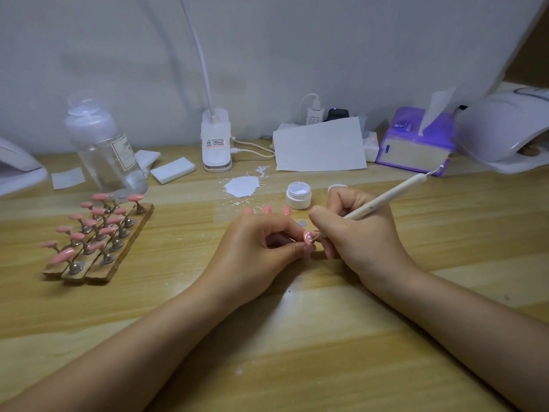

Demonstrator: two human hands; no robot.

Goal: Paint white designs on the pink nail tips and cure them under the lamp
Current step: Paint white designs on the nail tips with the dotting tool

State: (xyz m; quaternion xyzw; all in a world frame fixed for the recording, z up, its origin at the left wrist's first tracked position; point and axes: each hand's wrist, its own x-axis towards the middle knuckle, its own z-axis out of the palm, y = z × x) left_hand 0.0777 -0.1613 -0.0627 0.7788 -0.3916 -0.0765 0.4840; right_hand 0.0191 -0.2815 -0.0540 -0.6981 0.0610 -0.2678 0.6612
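Left grip: the left hand [255,248] pinches a pink nail tip [308,237] between thumb and curled fingers, the tip poking out just past the fingertips toward the other hand; white marks show on it.
Right grip: the right hand [359,233] pinches a cream-handled dotting pen [383,200] the way one holds a pencil, handle slanting up and to the right; its fine point meets the tip's surface.
Between the hands: both sit low over the counter [297,337], knuckles close together.
Just behind: an open jar of white gel [299,195], its lid [337,188] partly hidden by the right hand; three loose pink tips [267,209] and a small metal disc [302,223].
Further back: a white smear of paint [242,185] on the wood.
Left side: a wooden rack [118,257] carrying rows of pink tips on stands, a clear pump bottle [104,144] behind it.
Far right: the white curing lamp [505,129], beside a purple tissue pack [416,144].
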